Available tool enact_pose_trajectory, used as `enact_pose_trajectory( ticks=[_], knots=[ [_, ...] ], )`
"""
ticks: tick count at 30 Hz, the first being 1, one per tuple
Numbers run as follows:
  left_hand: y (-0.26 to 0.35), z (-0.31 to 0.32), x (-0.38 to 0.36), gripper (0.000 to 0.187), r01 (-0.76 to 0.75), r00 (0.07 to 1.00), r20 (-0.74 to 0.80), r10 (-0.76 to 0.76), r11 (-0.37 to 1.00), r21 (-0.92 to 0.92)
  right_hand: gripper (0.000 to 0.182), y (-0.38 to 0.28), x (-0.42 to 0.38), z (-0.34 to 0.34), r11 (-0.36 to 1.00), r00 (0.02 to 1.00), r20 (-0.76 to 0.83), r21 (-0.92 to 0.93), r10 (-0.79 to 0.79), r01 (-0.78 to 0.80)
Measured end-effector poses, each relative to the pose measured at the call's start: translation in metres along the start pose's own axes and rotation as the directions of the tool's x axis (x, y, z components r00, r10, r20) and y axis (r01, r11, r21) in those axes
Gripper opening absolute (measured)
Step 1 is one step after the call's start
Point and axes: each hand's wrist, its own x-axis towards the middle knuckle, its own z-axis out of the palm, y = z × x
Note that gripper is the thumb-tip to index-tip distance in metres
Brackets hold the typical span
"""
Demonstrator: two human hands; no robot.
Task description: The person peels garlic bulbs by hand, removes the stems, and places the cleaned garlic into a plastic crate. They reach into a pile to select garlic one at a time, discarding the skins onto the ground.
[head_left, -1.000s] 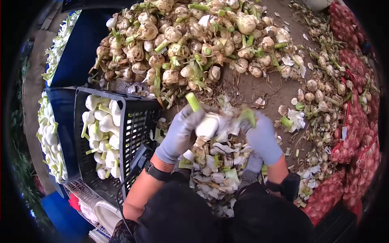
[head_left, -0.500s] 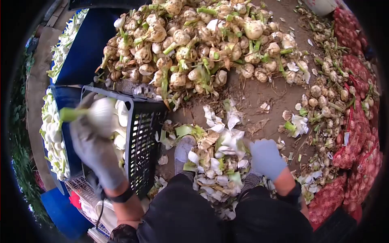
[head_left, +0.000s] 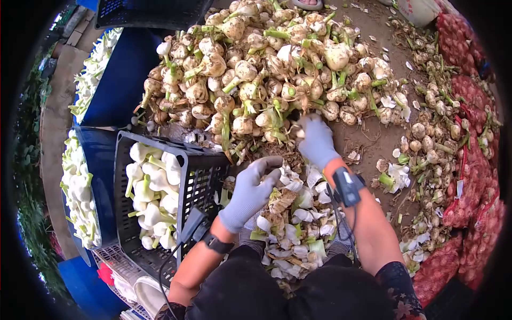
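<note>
My left hand (head_left: 248, 194), in a grey glove with soiled fingertips, is held over the peeled skins with thumb and fingers apart and nothing between them. My right hand (head_left: 317, 144), also gloved, is at the near edge of the heap of untrimmed garlic bulbs (head_left: 245, 69). Its fingers are bent together around something small and pale that I cannot make out, partly hidden by the glove. Cleaned white garlic bulbs (head_left: 152, 194) with short green stems lie in the black crate (head_left: 205, 173) at my left. Garlic skins (head_left: 298, 234) cover the ground between my feet.
Blue containers (head_left: 98, 186) heaped with cleaned garlic stand left of the crate. Another black crate (head_left: 152, 13) is at the upper left. Red mesh sacks (head_left: 469, 181) line the right side, beside scattered small bulbs (head_left: 426, 144). A cable runs along each forearm.
My left hand has moved right from above the crate and no longer holds the cleaned garlic bulb. My right hand has moved forward and left, from beside the skins to the heap.
</note>
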Motion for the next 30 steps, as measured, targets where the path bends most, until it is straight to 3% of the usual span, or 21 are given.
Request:
enact_pose_trajectory(
  ticks=[2,3,4,5,7,8,9,11,12,13,15,16,21,22,23,25,26,27,28,29,30],
  knots=[
    [-0.031,0.012,0.009,0.037,0.025,0.999,0.042,-0.026,0.999,0.027,0.048,0.002,-0.04,-0.006,0.938,0.969,-0.128,0.305,0.21,-0.163],
    [-0.04,0.019,0.01,0.041,-0.008,0.999,0.041,0.005,0.998,0.059,0.048,-0.002,-0.055,-0.012,0.943,0.973,-0.117,0.292,0.201,-0.16],
    [-0.035,0.023,0.008,0.057,-0.077,0.993,0.098,0.059,0.978,0.195,0.046,-0.008,-0.073,-0.02,0.751,0.963,-0.052,0.637,0.266,-0.173],
    [-0.045,0.032,0.01,0.071,-0.29,0.957,0.126,0.262,0.895,0.338,0.044,-0.01,-0.091,-0.022,0.437,0.949,0.031,0.882,0.315,-0.174],
    [-0.058,0.053,0.016,0.078,-0.377,0.925,0.091,0.369,0.856,0.353,0.04,-0.016,-0.12,-0.012,0.201,0.973,0.134,0.965,0.187,-0.171],
    [-0.044,0.053,0.014,0.075,-0.179,0.984,0.014,0.18,0.971,0.159,0.043,-0.01,-0.125,-0.009,0.395,0.988,0.097,0.909,0.119,-0.137],
    [-0.042,0.046,0.022,0.066,-0.054,0.998,0.015,0.055,0.998,-0.029,0.043,-0.01,-0.129,-0.02,0.388,0.986,0.106,0.909,0.132,-0.15],
    [-0.028,0.031,0.018,0.059,0.04,0.996,0.081,-0.021,0.97,-0.24,0.042,-0.01,-0.124,-0.051,-0.05,0.911,0.411,0.911,0.017,-0.41],
    [-0.031,0.023,0.021,0.061,-0.238,0.963,0.128,0.239,0.971,-0.021,0.033,-0.005,-0.122,-0.047,-0.007,0.951,0.309,0.951,0.001,-0.309],
    [-0.029,0.022,0.019,0.061,-0.237,0.963,0.13,0.238,0.971,-0.019,0.033,-0.006,-0.121,-0.053,-0.01,0.951,0.309,0.951,0.002,-0.309],
    [-0.021,0.024,0.009,0.058,-0.246,0.929,0.264,0.258,0.966,-0.078,0.031,-0.019,-0.117,-0.074,0.362,0.824,0.566,0.765,0.013,-0.532],
    [-0.013,0.023,0.005,0.06,-0.319,0.927,0.24,0.29,0.943,0.092,0.035,-0.021,-0.12,-0.067,0.256,0.851,0.525,0.819,0.024,-0.513],
    [-0.02,0.02,0.0,0.063,-0.375,0.912,0.238,0.333,0.913,0.158,0.033,-0.024,-0.133,-0.06,0.185,0.891,0.453,0.875,0.014,-0.448],
    [-0.021,0.024,-0.004,0.06,-0.158,0.962,0.197,0.187,0.975,-0.156,0.033,-0.023,-0.135,-0.061,0.2,0.89,0.455,0.872,0.005,-0.447],
    [-0.021,0.027,-0.006,0.057,0.07,0.978,0.205,0.028,0.888,-0.454,0.032,-0.023,-0.137,-0.061,0.217,0.89,0.456,0.869,-0.005,-0.445],
    [-0.017,0.028,-0.007,0.056,0.086,0.974,0.223,0.031,0.864,-0.496,0.029,-0.023,-0.14,-0.059,0.275,0.888,0.459,0.853,0.005,-0.442],
    [-0.013,0.029,-0.007,0.058,0.133,0.973,0.232,0.022,0.764,-0.631,0.027,-0.025,-0.142,-0.055,0.62,0.977,0.208,0.76,0.05,-0.194],
    [-0.012,0.03,-0.008,0.06,0.175,0.971,0.239,0.015,0.639,-0.749,0.026,-0.027,-0.144,-0.051,0.872,0.999,-0.052,0.488,-0.011,0.035],
    [-0.017,0.03,-0.008,0.065,0.229,0.96,0.28,-0.005,0.592,-0.773,0.026,-0.027,-0.145,-0.044,0.932,0.995,-0.1,0.361,0.006,0.031],
    [-0.016,0.031,-0.01,0.065,0.226,0.961,0.277,-0.004,0.592,-0.773,0.026,-0.029,-0.145,-0.04,0.932,0.995,-0.1,0.361,0.002,0.034],
    [-0.016,0.032,-0.012,0.066,0.2,0.966,0.259,0.02,0.581,-0.789,0.024,-0.031,-0.144,-0.036,0.837,0.986,-0.164,0.543,0.028,0.066]
  ],
)
